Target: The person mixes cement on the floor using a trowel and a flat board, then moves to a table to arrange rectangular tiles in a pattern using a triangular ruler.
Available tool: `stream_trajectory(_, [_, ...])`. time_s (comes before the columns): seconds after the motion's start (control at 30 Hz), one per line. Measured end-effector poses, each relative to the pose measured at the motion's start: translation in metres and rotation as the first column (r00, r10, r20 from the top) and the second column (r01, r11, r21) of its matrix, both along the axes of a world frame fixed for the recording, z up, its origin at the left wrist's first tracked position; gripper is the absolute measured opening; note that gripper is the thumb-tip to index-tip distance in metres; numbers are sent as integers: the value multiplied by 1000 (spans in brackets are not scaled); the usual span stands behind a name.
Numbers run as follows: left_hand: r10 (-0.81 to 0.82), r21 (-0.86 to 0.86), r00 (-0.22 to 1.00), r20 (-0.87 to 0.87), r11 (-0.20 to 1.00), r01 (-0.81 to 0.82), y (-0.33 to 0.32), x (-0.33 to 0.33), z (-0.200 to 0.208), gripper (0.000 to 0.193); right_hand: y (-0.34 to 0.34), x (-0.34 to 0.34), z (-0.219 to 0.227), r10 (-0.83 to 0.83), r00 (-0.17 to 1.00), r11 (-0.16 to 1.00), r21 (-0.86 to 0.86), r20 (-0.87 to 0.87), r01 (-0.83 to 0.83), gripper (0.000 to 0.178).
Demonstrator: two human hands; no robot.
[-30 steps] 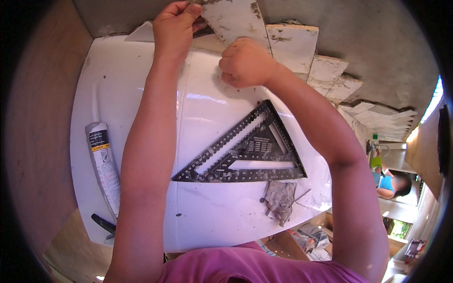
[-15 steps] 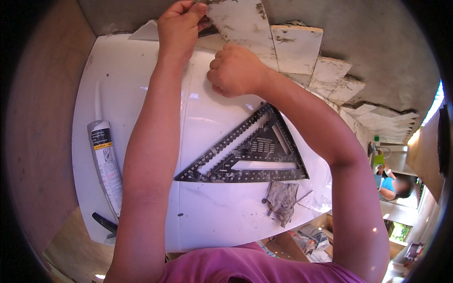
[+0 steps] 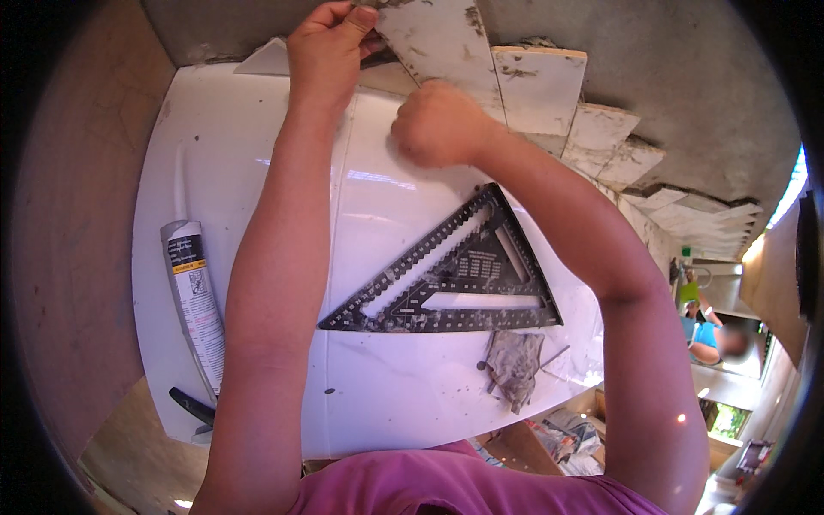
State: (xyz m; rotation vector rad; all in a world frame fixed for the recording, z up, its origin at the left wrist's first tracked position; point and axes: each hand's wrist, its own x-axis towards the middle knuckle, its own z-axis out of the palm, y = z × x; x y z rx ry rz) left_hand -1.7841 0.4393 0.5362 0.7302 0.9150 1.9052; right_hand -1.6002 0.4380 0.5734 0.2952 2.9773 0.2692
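Note:
At the far edge of the white worktop (image 3: pixel 257 193), my left hand (image 3: pixel 329 60) pinches the left edge of a smeared white tile (image 3: pixel 438 41) with thumb and fingers. The tile leans against the grey wall, and its top runs out of view. My right hand (image 3: pixel 442 126) is balled into a fist just below that tile, with nothing showing in it; whether it touches the tile I cannot tell. A black triangular speed square (image 3: pixel 468 266) lies flat between my forearms. Left of my left forearm is a sealant cartridge (image 3: pixel 196 300) with a long white nozzle.
More tiles (image 3: pixel 539 90) step down along the wall to the right. A white tile piece (image 3: pixel 264 58) leans at the far left corner. A crumpled grey rag (image 3: pixel 515 365) lies near the front edge. A brown panel (image 3: pixel 86 215) bounds the left. Another person (image 3: pixel 704 335) is at far right.
My right fist has shifted slightly right and is a little blurred. My left hand and the tile stay in place.

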Motion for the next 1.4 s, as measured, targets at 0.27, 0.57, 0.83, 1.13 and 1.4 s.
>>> stream_trajectory(0.27, [0,10,1000,-7,1000,0,0,-1,0,21,2,5,-7,-38,999,999,-13,7,39,18])
stream_trajectory(0.57, [-33,61,999,27,998,31,3,-4,-7,21,-13,13,3,49,986,999,-12,-157,-51,18])
stream_trajectory(0.83, [-12,9,1000,-17,1000,12,1,-6,-4,21,-4,4,11,-22,989,999,24,-147,25,17])
stream_trajectory(1.13, [-53,47,999,2,997,53,2,-7,-8,21,-13,17,16,55,986,997,-42,-156,-62,18])
stream_trajectory(1.4, [-25,89,999,23,996,23,4,-10,-13,23,-44,15,5,90,978,985,-130,-186,-116,18])
